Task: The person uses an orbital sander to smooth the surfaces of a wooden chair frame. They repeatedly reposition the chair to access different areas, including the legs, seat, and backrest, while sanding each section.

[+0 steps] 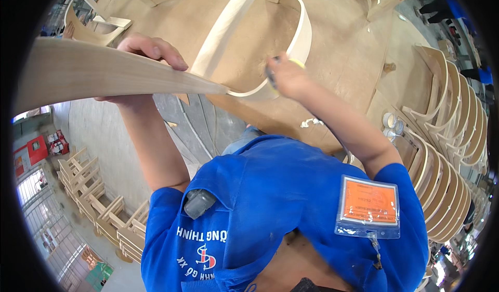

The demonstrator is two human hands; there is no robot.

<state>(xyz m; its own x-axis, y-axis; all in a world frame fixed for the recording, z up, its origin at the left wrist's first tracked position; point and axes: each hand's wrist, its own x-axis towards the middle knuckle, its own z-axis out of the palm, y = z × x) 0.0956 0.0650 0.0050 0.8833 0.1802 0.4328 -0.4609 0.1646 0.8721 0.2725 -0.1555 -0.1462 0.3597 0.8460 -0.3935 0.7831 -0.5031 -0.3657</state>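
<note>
A curved pale wooden chair frame (125,71) lies across the table, its broad rail reaching out to the left. My left hand (150,50) is wrapped round that rail, with the thumb and fingers on opposite sides. The rail runs into a thin curved wooden band (302,32) that bends round at the middle. My right hand (291,76) grips a small dark pad with a yellow edge (271,76) against the near part of this band. The fingers hide most of the pad, so its exact kind is unclear.
The frame rests on a brown tabletop (343,58). Stacked curved wooden frames (442,188) stand at the right, beside small round containers (392,123). More wooden frames (99,198) line the floor at the lower left. Cables (195,128) trail below the table edge.
</note>
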